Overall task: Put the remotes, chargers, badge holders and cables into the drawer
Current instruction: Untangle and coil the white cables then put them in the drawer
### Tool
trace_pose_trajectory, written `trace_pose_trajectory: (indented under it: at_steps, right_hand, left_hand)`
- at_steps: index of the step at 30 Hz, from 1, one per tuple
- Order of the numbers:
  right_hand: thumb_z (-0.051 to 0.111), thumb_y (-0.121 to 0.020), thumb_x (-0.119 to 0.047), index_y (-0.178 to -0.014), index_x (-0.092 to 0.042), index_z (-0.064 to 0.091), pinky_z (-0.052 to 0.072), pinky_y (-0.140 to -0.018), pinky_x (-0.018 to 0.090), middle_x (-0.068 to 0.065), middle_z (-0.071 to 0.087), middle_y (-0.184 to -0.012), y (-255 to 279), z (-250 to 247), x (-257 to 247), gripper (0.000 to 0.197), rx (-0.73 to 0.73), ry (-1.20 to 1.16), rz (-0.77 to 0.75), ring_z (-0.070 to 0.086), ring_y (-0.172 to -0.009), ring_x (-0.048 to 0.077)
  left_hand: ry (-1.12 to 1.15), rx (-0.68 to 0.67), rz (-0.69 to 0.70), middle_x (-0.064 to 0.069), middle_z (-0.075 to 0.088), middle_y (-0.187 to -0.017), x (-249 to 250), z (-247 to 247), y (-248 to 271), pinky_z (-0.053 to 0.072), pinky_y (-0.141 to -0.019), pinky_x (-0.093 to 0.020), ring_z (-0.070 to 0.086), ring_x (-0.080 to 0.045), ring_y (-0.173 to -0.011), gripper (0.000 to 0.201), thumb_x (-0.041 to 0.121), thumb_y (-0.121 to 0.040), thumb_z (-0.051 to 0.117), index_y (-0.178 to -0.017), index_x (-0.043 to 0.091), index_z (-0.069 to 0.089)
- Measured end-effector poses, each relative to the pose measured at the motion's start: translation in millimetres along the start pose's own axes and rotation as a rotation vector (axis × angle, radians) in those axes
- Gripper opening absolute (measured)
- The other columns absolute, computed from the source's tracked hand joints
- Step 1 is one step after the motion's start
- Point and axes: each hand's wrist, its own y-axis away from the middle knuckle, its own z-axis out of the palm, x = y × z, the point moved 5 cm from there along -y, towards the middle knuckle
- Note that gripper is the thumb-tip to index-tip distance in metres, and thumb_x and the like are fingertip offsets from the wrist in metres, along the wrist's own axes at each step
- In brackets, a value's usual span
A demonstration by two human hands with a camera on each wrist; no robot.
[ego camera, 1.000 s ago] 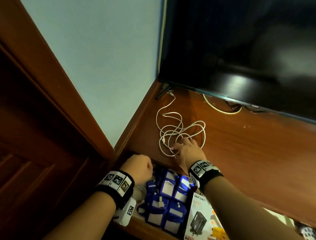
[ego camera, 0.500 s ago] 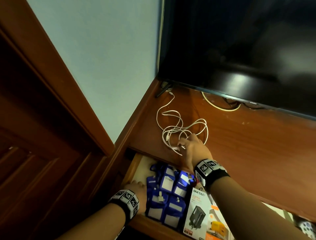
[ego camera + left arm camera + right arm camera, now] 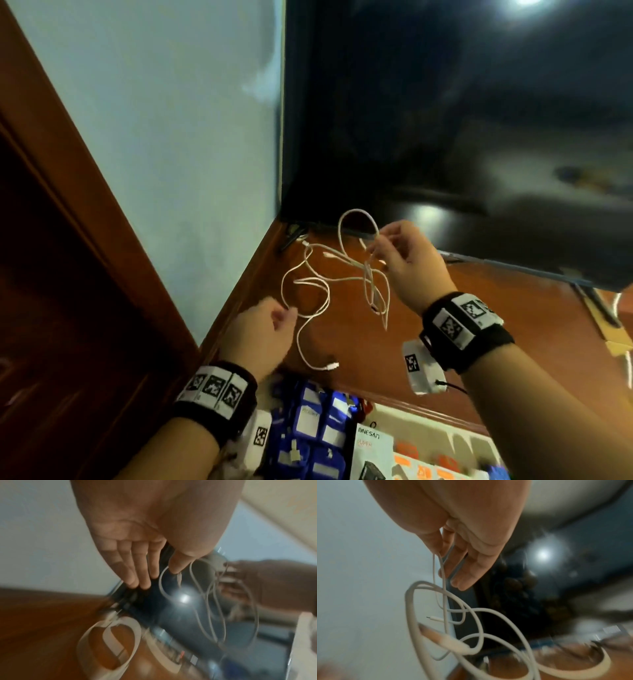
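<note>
"ONESAM" in dark letters atop the white charger box (image 3: 371, 445) in the drawer (image 3: 411, 420)

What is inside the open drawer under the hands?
Blue badge holders, a boxed charger and orange packets lie in the drawer. The left forearm and the picture's edge hide the rest.

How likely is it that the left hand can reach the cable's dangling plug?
Probably yes: the left hand is right beside the cable, the plug hangs just below it with nothing between, and the right hand holds the cable up.
</note>
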Motion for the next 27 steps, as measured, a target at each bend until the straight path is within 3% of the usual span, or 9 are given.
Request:
trace_pose_trajectory:
  at_steps: [3,7,9,12,14,17,20,22,27]
  right_hand:
    - [0.054,-0.105,-0.026,-0.102,-0.023,0.059,0.062,-0.076,0.04,-0.004,0.073,-0.089,-8.2,-34.9,-33.5,0.007,0.074,-0.04,-0.067,0.072,-0.079,0.007]
    - [0.054,-0.105,-0.027,-0.098,-0.027,0.058,0.062,-0.077,0.05,-0.001,0.074,-0.086,-13.8,-79.3,-71.6,0.008,0.126,-0.037,-0.159,0.073,-0.077,0.016]
    - [0.054,-0.106,-0.026,-0.098,-0.026,0.059,0.061,-0.078,0.049,0.001,0.074,-0.087,-10.7,-98.8,-86.6,0.008,0.128,-0.035,-0.201,0.073,-0.077,0.017]
    - [0.053,-0.106,-0.026,-0.099,-0.024,0.057,0.061,-0.078,0.047,0.003,0.073,-0.084,-5.0,-125.6,-96.4,0.008,0.175,-0.01,-0.235,0.072,-0.076,0.019]
    - [0.051,-0.107,-0.026,-0.1,-0.022,0.055,0.061,-0.074,0.038,0.001,0.073,-0.082,-1.4,-146.0,-94.7,0.008,0.246,0.007,-0.217,0.072,-0.073,0.014]
    - [0.048,-0.108,-0.021,-0.104,-0.012,0.051,0.053,-0.063,0.016,0.005,0.071,-0.083,6.0,-179.0,-88.0,0.01,0.404,-0.02,-0.153,0.067,-0.063,0.002]
    - [0.046,-0.109,-0.021,-0.109,-0.005,0.049,0.059,-0.06,0.025,0.018,0.068,-0.087,12.5,-207.8,-70.7,0.016,0.53,-0.19,-0.027,0.068,-0.063,0.016]
    - [0.045,-0.109,-0.023,-0.108,-0.007,0.048,0.063,-0.065,0.039,0.015,0.067,-0.085,18.6,-222.5,-66.5,0.017,0.59,-0.207,-0.005,0.068,-0.062,0.02]
    - [0.043,-0.109,-0.021,-0.112,-0.008,0.048,0.044,-0.048,0.006,0.005,0.063,-0.082,34.1,-249.0,-65.0,0.014,0.692,-0.152,0.035,0.06,-0.049,-0.005]
  left_hand:
    - [0.252,0.165,0.246,0.011,0.063,-0.125,68.3,-47.1,-23.4,0.053,-0.088,-0.027,0.06,-0.008,-0.112,0.036,0.045,-0.098,0.062,-0.133,0.037,0.053]
    - [0.383,0.025,0.479,0.01,0.041,-0.158,146.1,-72.9,-42.3,0.04,-0.115,-0.04,0.039,-0.01,-0.144,0.075,0.048,-0.093,0.07,-0.154,0.05,0.026]
    - [0.371,-0.047,0.578,0.016,0.04,-0.158,180.5,-77.6,-41.1,0.034,-0.118,-0.037,0.037,-0.005,-0.143,0.072,0.05,-0.093,0.07,-0.153,0.051,0.03]
    - [0.425,-0.057,0.673,0.016,0.071,-0.122,215.9,-86.4,-35.0,0.048,-0.11,-0.037,0.063,-0.002,-0.115,0.022,0.044,-0.1,0.062,-0.119,0.036,0.069]
    - [0.582,-0.084,0.648,0.002,0.078,-0.09,224.8,-89.7,-33.4,0.055,-0.099,-0.038,0.072,-0.009,-0.092,0.027,0.036,-0.105,0.055,-0.096,0.023,0.077]
    - [0.61,-0.06,0.636,0.002,0.062,-0.063,221.7,-89.5,-35.2,0.056,-0.075,-0.03,0.061,-0.012,-0.063,0.032,0.032,-0.108,0.05,-0.092,0.026,0.077]
    - [0.445,0.018,0.553,0.009,0.049,-0.054,204.6,-82.5,-44.0,0.04,-0.053,-0.023,0.045,-0.005,-0.05,0.034,0.04,-0.109,0.045,-0.092,0.029,0.073]
    - [0.3,0.079,0.496,0.008,0.058,-0.062,191.8,-79.0,-53.0,0.04,-0.055,-0.028,0.053,-0.007,-0.055,0.035,0.04,-0.11,0.04,-0.094,0.029,0.07]
    - [0.147,-0.032,0.164,-0.006,0.066,-0.105,141.9,-57.6,-87.4,0.046,-0.082,-0.034,0.061,-0.025,-0.091,0.033,0.025,-0.111,0.034,-0.114,0.013,0.065]
